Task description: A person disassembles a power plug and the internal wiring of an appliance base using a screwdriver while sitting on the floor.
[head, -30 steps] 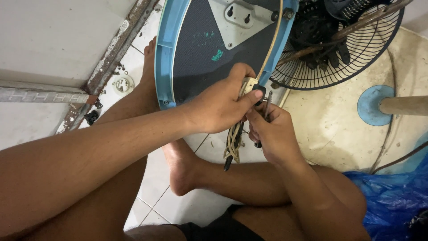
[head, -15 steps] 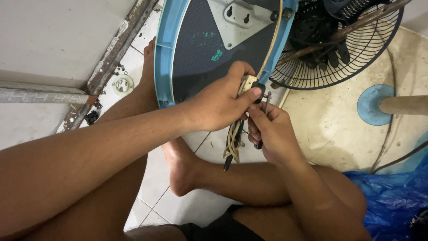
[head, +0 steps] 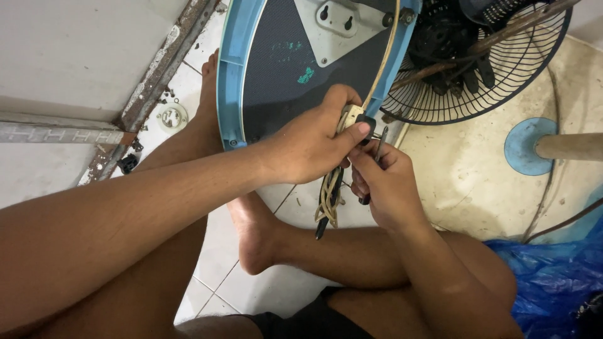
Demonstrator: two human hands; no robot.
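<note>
My left hand (head: pixel 311 141) grips a small cream plug piece (head: pixel 349 117) on a beige cord (head: pixel 383 56), with a bundle of yellowish wires (head: pixel 328 198) hanging below it. My right hand (head: pixel 386 185) holds a thin dark screwdriver (head: pixel 379 139) with its tip up against the plug piece. Both hands meet in front of a round blue-rimmed dark panel (head: pixel 276 69) standing on edge. I sit cross-legged on the tiled floor, one foot (head: pixel 251 242) under the hands.
A black wire fan guard (head: pixel 496 69) with a motor lies at the upper right. A wooden pole on a blue round base (head: pixel 524 145) lies at the right. Blue plastic sheet (head: pixel 556 282) sits at the lower right. Small screws and a white round part (head: pixel 171 117) lie by the door sill.
Both hands stay at the plug piece with only slight finger shifts; the screwdriver has tilted a little.
</note>
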